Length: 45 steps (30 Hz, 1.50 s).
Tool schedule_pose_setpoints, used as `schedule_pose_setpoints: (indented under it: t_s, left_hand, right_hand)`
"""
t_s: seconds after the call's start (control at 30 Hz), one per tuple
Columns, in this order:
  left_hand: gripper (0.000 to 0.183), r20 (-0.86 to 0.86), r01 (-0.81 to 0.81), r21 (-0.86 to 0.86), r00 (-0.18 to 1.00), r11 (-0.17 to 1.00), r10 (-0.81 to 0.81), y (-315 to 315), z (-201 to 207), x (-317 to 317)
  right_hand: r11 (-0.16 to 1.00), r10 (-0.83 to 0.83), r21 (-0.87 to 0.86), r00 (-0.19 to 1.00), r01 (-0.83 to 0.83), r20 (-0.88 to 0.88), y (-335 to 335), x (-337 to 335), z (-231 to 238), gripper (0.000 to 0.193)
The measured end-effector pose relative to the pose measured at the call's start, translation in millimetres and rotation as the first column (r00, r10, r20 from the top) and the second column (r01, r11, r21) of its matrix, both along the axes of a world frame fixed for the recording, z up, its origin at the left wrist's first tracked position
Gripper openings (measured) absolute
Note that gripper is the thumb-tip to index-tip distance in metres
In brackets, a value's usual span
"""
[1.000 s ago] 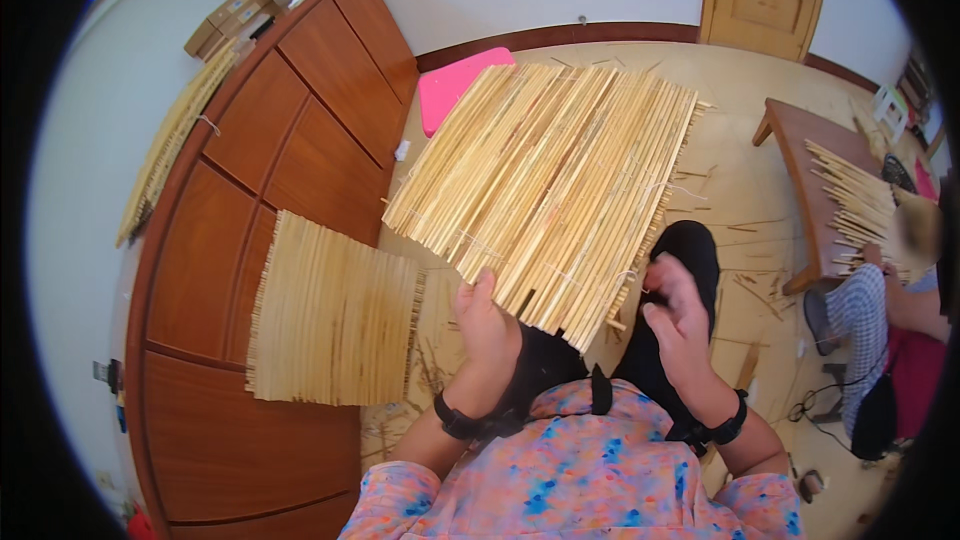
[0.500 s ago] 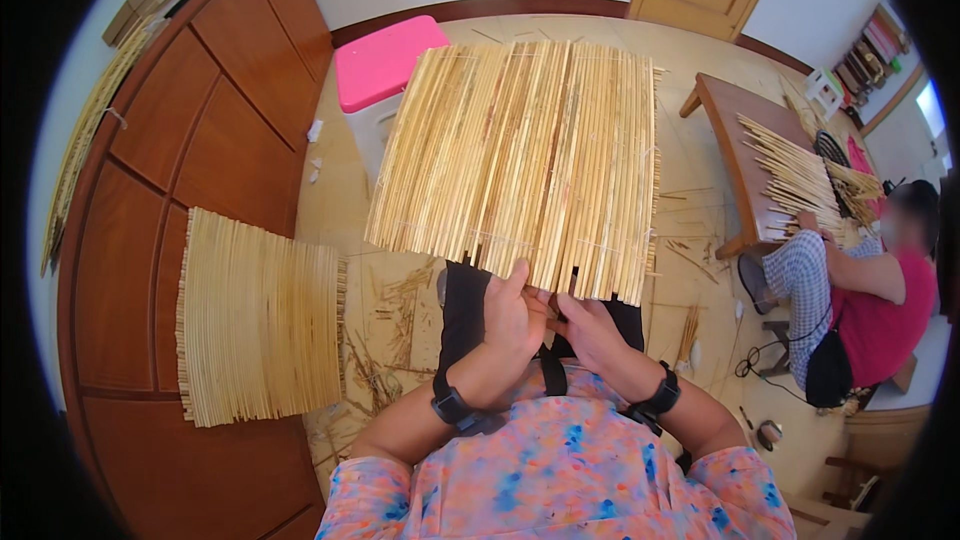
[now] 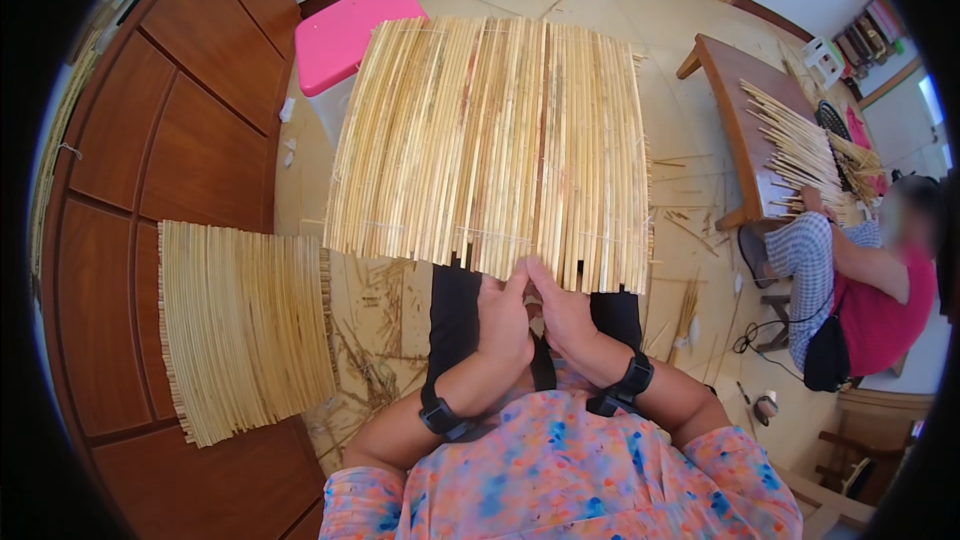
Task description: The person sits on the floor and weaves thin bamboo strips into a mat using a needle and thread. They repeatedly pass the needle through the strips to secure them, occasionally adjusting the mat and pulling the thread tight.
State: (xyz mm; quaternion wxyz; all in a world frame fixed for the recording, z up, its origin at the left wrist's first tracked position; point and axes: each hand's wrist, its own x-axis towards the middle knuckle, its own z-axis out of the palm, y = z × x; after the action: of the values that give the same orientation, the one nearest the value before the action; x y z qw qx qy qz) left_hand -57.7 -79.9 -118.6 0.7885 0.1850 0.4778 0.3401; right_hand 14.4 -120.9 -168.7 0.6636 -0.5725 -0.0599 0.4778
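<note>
At twelve o'clock, ahead of the hands: stick mat point(image 3: 490, 140), one, pale straw-coloured, sticks laid side by side. Thread point(image 3: 490, 236) crosses it close to the near edge. Joining: largely done, to judge by the sticks lying together as one sheet. Outstanding, by the look of it: the near edge, uneven, with dark slots where some sticks fall short.

At the mat's six o'clock: left hand point(image 3: 503, 318) and right hand point(image 3: 570, 320), side by side. Thumbs on top, close together; fingers narrow, pinching the near edge. What those underneath do cannot be made out.

At nine o'clock: second mat point(image 3: 245, 330), one, beside the brown cabinet point(image 3: 210, 160); its joining appears complete.

At two o'clock: bench point(image 3: 724, 75), bearing loose sticks point(image 3: 795, 145), spread and seemingly unjoined. Co-worker point(image 3: 880, 310), at three o'clock, one hand at these.

At eight o'clock: scraps point(image 3: 362, 365), strewn. At eleven: pink-lidded bin point(image 3: 355, 30), behind the mat.
</note>
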Motion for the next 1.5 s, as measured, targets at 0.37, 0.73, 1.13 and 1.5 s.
schedule_pose_setpoints:
  t_s: [0.37, 0.73, 1.13, 1.5]
  left_hand:
    - [0.015, -0.561, 0.632, 0.641, 0.773, 0.435, -0.297, 37.9, 34.7, -70.5]
    - [0.029, -0.679, 0.620, 0.624, 0.732, -0.476, 0.062, 87.9, 27.2, 8.4]
    - [0.021, -0.523, 0.509, 0.763, 0.848, -0.399, 0.083, 82.6, 14.4, 8.6]
    - [0.004, -0.409, 0.438, 0.813, 0.898, -0.384, 0.160, 87.0, 52.4, 3.3]
  right_hand:
    - [0.991, -0.012, 0.130, 0.986, 0.034, -0.164, 4.7, 9.5, 17.6, 0.033]
    - [0.982, 0.033, 0.187, 0.974, 0.010, -0.226, -4.3, 19.0, 28.9, 0.035]
    - [0.988, 0.028, 0.153, 0.961, 0.015, -0.274, -5.8, 24.8, 39.5, 0.034]
    - [0.996, 0.012, 0.086, 0.972, 0.008, -0.235, -8.3, 29.3, 40.9, 0.034]
